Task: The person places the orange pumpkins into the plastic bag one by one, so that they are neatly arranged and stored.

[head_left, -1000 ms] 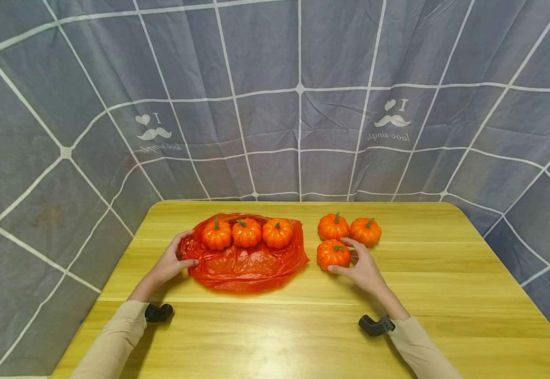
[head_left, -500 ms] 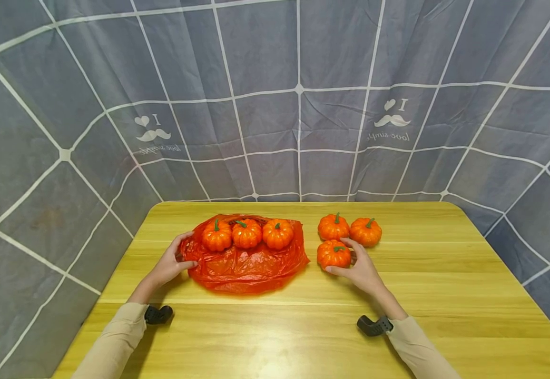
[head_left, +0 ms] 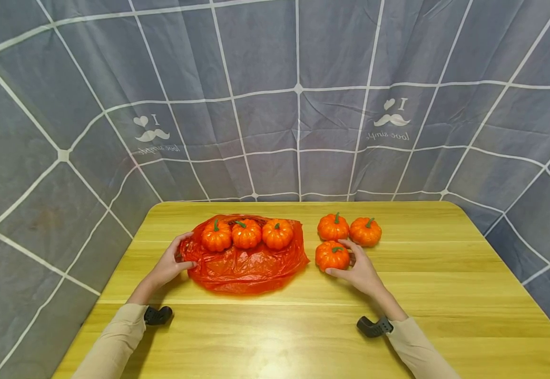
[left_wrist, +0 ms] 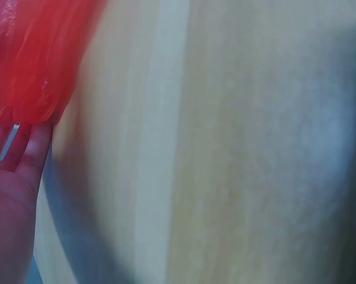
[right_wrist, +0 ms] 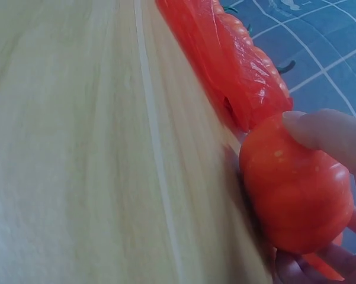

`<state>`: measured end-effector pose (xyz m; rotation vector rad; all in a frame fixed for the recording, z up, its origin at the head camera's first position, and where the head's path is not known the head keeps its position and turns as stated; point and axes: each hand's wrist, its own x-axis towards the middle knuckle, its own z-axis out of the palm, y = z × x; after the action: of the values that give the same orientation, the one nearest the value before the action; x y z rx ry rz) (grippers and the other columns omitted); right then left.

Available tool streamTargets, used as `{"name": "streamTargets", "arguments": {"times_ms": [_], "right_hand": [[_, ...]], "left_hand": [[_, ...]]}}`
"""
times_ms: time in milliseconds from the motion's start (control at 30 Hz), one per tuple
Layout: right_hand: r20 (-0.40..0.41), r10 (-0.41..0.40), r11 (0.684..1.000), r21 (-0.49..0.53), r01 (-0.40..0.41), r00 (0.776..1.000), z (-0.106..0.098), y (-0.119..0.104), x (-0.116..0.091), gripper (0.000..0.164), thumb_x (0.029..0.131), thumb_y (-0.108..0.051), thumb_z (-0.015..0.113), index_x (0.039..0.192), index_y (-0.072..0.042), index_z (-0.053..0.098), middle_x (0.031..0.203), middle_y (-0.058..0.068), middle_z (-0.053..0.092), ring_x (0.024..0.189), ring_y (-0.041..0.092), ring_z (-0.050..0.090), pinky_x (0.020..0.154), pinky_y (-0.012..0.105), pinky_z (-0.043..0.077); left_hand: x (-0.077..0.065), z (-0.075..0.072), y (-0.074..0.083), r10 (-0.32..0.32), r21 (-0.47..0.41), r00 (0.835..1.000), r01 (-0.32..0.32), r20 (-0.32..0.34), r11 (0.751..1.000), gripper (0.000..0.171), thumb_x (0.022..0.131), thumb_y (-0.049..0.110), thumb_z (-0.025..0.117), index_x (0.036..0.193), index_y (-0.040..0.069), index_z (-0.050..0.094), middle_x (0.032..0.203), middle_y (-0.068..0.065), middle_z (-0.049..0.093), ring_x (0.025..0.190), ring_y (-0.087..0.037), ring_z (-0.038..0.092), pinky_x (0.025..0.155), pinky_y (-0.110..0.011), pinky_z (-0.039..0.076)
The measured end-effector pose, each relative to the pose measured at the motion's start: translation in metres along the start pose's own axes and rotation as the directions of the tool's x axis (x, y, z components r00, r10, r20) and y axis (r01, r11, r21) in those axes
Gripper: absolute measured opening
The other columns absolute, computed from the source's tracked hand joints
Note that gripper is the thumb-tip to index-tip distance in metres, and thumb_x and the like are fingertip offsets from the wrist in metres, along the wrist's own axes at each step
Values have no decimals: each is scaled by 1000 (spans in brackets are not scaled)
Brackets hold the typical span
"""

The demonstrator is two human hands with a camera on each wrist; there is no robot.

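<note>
A crinkled red plastic bag (head_left: 251,271) lies on the table with three small orange pumpkins (head_left: 246,233) in a row at its far side. My left hand (head_left: 168,263) is at the bag's left end, thumb and fingers spread apart along its edge. In the left wrist view the fingers (left_wrist: 32,151) look fairly straight, and the red film hides their tips. Right of the bag, my right hand (head_left: 361,269) holds another pumpkin (head_left: 332,256) between its thumb and curled fingers. The right wrist view shows the thumb on this pumpkin's (right_wrist: 293,189) side.
Two more pumpkins, one at the back (head_left: 333,226) and one to its right (head_left: 365,232), stand just beyond the right hand on the wooden table (head_left: 275,337). A grey curtain (head_left: 265,121) with white lines hangs behind and around the table. Each wrist wears a black strap.
My right hand and the pumpkin in it have shifted very slightly to the left. The left hand, the bag and the other pumpkins look still.
</note>
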<state>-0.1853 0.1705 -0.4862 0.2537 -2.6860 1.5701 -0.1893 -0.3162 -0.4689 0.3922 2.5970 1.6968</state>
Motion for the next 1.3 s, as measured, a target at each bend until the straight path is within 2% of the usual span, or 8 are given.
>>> {"name": "streamTargets", "arguments": {"times_ms": [100, 300, 600, 700, 867, 967, 1100, 1300], "right_hand": [[2, -2, 1000, -2, 2, 1000, 0, -1, -1, 79, 72, -23, 84, 138, -6, 44, 136, 20, 43, 108, 33, 56, 92, 43, 47], [-3, -12, 1000, -12, 12, 1000, -1, -7, -3, 77, 73, -24, 83, 138, -8, 44, 137, 19, 43, 110, 34, 55, 93, 45, 46], [-37, -73, 997, -19, 72, 997, 2, -27, -5, 78, 70, -26, 85, 136, -9, 47, 134, 17, 46, 115, 33, 51, 97, 48, 45], [-49, -82, 997, -7, 81, 995, 3, -33, -4, 79, 69, -26, 86, 136, -11, 47, 131, 14, 48, 116, 31, 51, 97, 47, 45], [-72, -102, 995, 12, 103, 992, 7, -44, -3, 80, 68, -24, 86, 136, -12, 47, 130, 13, 49, 116, 30, 51, 97, 47, 46], [-75, -113, 993, 13, 114, 991, 10, -51, -3, 80, 69, -23, 86, 138, -10, 46, 133, 14, 48, 117, 31, 51, 96, 48, 46], [-78, -118, 992, 32, 121, 990, 15, -59, -2, 80, 69, -23, 86, 138, -11, 47, 134, 14, 47, 117, 30, 51, 97, 48, 46], [-69, -107, 992, 58, 111, 992, 25, -69, 2, 80, 69, -25, 86, 138, -12, 46, 136, 13, 44, 117, 27, 49, 98, 46, 45]], "left_hand": [[0, 0, 0, -4, 1, 1000, 4, -2, 1000, 77, 80, -8, 66, 145, -4, 25, 146, -30, 31, 127, -36, 37, 89, -5, 37], [-1, 0, -1, -12, 3, 1000, 12, -5, 1000, 77, 80, -7, 66, 145, -4, 25, 145, -30, 33, 117, -10, 43, 88, -7, 40], [-1, 0, -1, -3, -13, 1000, 3, 0, 1000, 77, 80, -8, 66, 145, -5, 25, 145, -31, 31, 116, -3, 41, 88, -6, 40], [-1, 0, -1, -4, -8, 1000, 4, -2, 1000, 77, 80, -7, 66, 145, -4, 25, 146, -30, 31, 119, -9, 41, 88, -6, 38], [-1, 0, -1, -1, -4, 1000, 1, 1, 1000, 77, 80, -7, 66, 145, -5, 24, 146, -30, 31, 127, -36, 37, 89, -4, 36], [0, -1, -2, 1, 1, 1000, -1, 4, 1000, 77, 81, -7, 65, 146, -5, 23, 146, -31, 30, 129, -44, 33, 90, -2, 33], [0, -1, -2, -2, 2, 1000, 2, 6, 1000, 77, 81, -7, 65, 146, -5, 23, 147, -30, 29, 130, -44, 33, 90, -2, 33], [0, -1, -2, 3, 12, 1000, -3, 2, 1000, 77, 80, -7, 66, 146, -5, 24, 146, -30, 31, 124, -34, 39, 89, -5, 37]]}}
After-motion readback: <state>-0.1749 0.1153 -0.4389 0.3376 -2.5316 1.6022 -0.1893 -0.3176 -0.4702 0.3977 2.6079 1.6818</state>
